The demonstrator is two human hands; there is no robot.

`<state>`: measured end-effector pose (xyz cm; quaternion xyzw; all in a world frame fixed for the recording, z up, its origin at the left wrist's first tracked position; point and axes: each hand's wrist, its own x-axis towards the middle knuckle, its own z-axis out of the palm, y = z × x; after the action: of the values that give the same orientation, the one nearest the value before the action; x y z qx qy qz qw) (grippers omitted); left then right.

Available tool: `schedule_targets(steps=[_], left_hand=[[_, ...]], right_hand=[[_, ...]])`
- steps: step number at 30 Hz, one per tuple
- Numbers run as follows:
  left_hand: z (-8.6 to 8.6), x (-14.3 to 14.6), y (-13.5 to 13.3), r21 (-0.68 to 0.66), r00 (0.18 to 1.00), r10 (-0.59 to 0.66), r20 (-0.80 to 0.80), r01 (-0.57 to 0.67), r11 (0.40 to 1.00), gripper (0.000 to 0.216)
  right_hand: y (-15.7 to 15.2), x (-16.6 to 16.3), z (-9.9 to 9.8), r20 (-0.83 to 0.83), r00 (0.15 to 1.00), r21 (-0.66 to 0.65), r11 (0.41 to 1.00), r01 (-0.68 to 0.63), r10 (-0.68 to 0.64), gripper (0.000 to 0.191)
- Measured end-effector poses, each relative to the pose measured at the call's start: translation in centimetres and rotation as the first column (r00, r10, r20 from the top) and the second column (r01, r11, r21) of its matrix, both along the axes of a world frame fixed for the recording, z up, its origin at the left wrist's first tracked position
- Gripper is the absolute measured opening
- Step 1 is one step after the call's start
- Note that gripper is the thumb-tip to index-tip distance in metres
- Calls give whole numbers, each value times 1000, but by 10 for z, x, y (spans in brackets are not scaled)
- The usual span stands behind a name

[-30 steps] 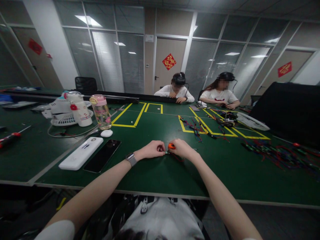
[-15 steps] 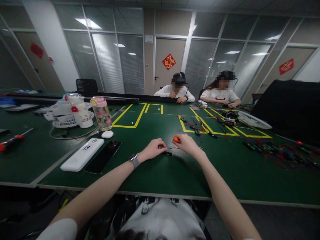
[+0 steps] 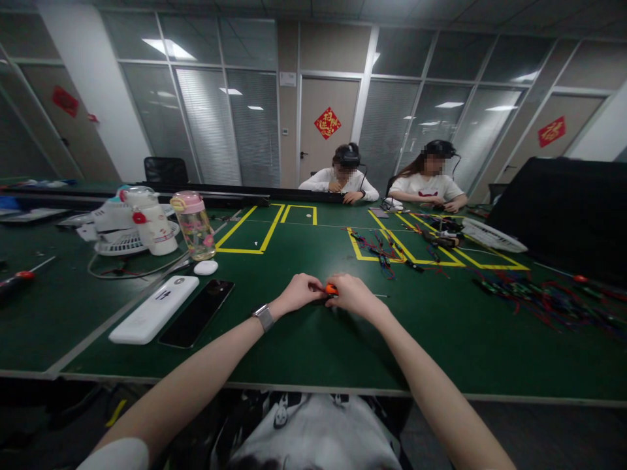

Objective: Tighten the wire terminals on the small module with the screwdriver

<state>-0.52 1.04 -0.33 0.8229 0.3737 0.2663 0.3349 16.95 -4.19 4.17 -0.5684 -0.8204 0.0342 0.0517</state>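
Close in front of me on the green table (image 3: 304,352), my left hand (image 3: 300,290) pinches a small black part (image 3: 321,300) that the fingers mostly hide. Almost touching it is my right hand (image 3: 353,295), closed around a screwdriver (image 3: 332,289) with an orange handle. The thin shaft of this screwdriver sticks out past the far side of the hand, pointing right. The fingertips of both hands meet over the black part, so its exact shape and any wire there cannot be made out.
Left of my arms lie a white power bank (image 3: 154,310), a black phone (image 3: 197,313) and a white case (image 3: 206,267). Behind them stand two bottles (image 3: 200,228). Bundles of wires (image 3: 543,303) spread at right. Two people sit across the table; a red screwdriver (image 3: 22,279) lies far left.
My right hand has moved left and slightly down with the screwdriver, up against my left hand. The thin red wire seen between the hands before is now covered. The view has shifted slightly.
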Motion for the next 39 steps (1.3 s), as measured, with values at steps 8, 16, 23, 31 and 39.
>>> schedule_targets(steps=[8, 16, 23, 31, 39], left_hand=[[-1, -8, 11, -115, 994, -39, 102, 50, 992, 35], [2, -8, 9, -150, 990, 5, 142, 17, 989, 34], [7, -10, 3, -223, 985, 51, 166, -13, 975, 34], [8, -12, 1, -193, 990, 37, 138, -10, 981, 32], [11, -13, -4, -176, 995, 26, 96, -8, 984, 35]], right_hand=[[3, 3, -2, -13, 1000, -7, 1000, 15, -15, 29], [9, 7, -8, -76, 996, -45, 998, 33, -36, 27], [12, 11, -6, -86, 991, -114, 989, 94, -105, 35], [-27, 36, 7, -36, 979, -152, 970, 191, -198, 32], [-80, 156, -16, -35, 811, -109, 809, 577, -583, 31]])
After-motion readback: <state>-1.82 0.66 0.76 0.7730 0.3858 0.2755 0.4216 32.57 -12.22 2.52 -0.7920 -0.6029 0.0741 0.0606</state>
